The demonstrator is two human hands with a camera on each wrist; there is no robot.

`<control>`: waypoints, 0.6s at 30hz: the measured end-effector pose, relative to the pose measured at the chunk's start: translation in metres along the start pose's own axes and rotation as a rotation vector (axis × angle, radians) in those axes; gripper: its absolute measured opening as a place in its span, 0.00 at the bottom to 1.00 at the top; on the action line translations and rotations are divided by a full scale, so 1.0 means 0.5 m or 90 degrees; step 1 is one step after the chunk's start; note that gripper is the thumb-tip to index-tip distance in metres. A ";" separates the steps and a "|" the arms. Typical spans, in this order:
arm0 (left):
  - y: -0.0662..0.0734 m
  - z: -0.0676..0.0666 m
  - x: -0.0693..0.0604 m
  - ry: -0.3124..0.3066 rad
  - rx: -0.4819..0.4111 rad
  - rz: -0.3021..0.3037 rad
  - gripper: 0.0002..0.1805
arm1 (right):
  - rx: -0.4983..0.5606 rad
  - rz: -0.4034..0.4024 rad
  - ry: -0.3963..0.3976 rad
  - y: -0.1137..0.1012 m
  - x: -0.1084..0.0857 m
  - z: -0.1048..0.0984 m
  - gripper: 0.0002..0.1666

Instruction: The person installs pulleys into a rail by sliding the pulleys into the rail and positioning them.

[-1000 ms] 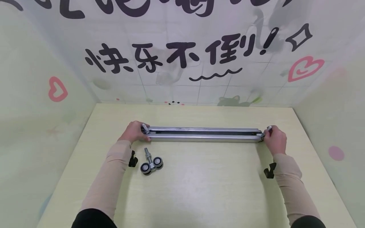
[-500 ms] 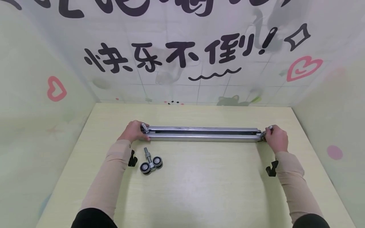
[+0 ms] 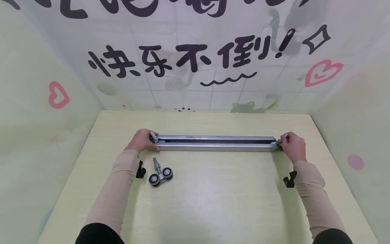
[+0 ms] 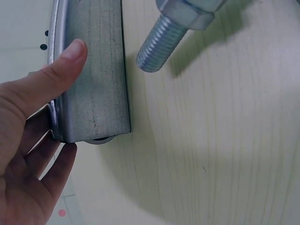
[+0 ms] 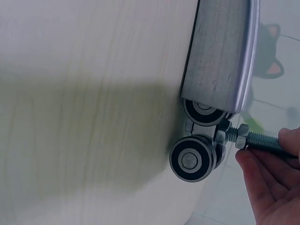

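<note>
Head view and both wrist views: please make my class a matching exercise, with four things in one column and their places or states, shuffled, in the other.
Things:
1. Left hand
2. Right hand
3. Rail
4. Loose roller

Places or states:
A. Spans the gap between the hands
B. Lies on the table, nearer the wearer
C. Pinches a threaded bolt
D. Has its thumb on bare metal

Pairs: 1-D, 2-C, 3-A, 4-B
</note>
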State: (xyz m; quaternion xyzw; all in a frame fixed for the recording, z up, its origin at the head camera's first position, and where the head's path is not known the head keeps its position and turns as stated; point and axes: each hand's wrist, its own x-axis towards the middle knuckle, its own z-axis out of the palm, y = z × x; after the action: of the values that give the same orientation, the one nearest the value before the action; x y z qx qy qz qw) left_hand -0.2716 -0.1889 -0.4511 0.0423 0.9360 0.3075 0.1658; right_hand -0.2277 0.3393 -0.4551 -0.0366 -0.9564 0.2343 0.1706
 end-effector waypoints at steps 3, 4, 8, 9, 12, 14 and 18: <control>-0.001 -0.001 0.001 0.001 0.001 0.003 0.36 | 0.003 0.000 -0.027 -0.007 0.002 0.004 0.11; -0.001 -0.001 0.001 0.000 0.000 0.003 0.36 | 0.004 -0.001 -0.038 -0.011 0.003 0.006 0.11; -0.005 0.000 0.003 -0.003 -0.002 0.002 0.37 | 0.011 -0.009 -0.067 -0.028 0.007 0.015 0.11; -0.006 0.001 0.003 -0.003 -0.003 0.001 0.37 | 0.013 -0.013 -0.072 -0.032 0.008 0.016 0.11; -0.008 0.001 0.004 -0.004 -0.002 0.005 0.37 | 0.016 -0.022 -0.079 -0.043 0.009 0.020 0.10; -0.008 0.001 0.004 -0.004 -0.002 0.006 0.37 | 0.018 -0.030 -0.081 -0.047 0.010 0.023 0.10; -0.009 0.000 0.003 -0.005 -0.005 0.008 0.37 | 0.025 -0.051 -0.085 -0.056 0.012 0.028 0.08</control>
State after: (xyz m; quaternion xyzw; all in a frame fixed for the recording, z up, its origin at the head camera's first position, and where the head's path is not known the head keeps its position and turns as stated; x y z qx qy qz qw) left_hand -0.2729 -0.1922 -0.4541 0.0486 0.9340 0.3117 0.1675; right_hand -0.2376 0.3090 -0.4520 0.0211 -0.9614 0.2482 0.1166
